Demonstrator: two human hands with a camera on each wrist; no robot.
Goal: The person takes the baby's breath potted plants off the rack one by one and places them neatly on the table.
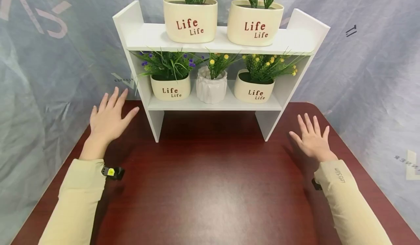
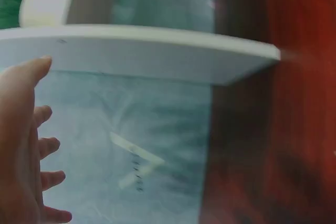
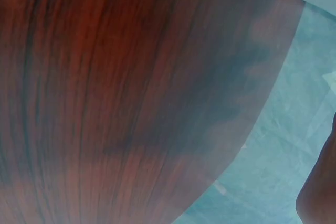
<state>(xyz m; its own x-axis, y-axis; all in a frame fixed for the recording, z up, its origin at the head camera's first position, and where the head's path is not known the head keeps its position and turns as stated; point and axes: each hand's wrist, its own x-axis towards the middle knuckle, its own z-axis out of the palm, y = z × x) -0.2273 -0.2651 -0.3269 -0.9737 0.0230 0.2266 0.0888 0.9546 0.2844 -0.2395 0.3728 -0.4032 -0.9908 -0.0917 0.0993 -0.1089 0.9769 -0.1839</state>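
My left hand (image 1: 109, 119) is spread with straight fingers to the left of a white two-tier shelf (image 1: 213, 106), holding nothing. In the left wrist view its thumb and fingertips show beside the shelf's side panel (image 2: 142, 53). Over the table's right side, my right hand (image 1: 311, 139) also has its fingers spread and holds nothing. Only a bit of the right hand (image 3: 320, 187) shows in the right wrist view. On the lower tier stand a cream pot with purple flowers (image 1: 170, 88), a white ribbed pot (image 1: 211, 86) and a cream pot with yellow flowers (image 1: 254, 90).
Two larger cream pots, one left (image 1: 190, 20) and one right (image 1: 256, 22), stand on the top tier; their plants run out of view. The shelf rests on a dark red-brown table (image 1: 210, 186). Grey printed cloth (image 1: 367, 66) hangs behind and at both sides.
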